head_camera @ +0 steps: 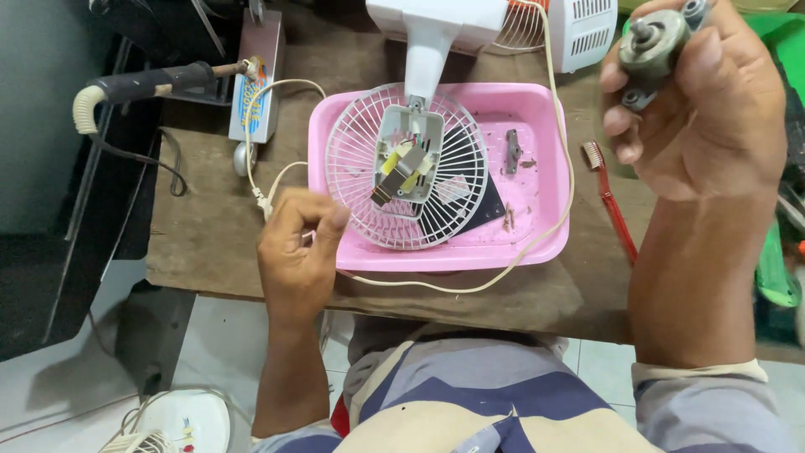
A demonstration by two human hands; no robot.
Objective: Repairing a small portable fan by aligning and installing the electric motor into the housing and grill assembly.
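The left hand (295,252) pinches fingertips together at the pink tray's (537,243) near-left rim, just right of the cream cord (267,197); beyond it lies the fan grille (408,168). The right hand (700,105), raised well right, clasps a grey motor part (658,46); a steady grip seems wise.

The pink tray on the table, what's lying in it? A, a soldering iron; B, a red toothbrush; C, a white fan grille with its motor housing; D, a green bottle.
C: the round white fan grille with its motor housing lies inside the pink tray, while the red toothbrush rests outside it on the wooden table.
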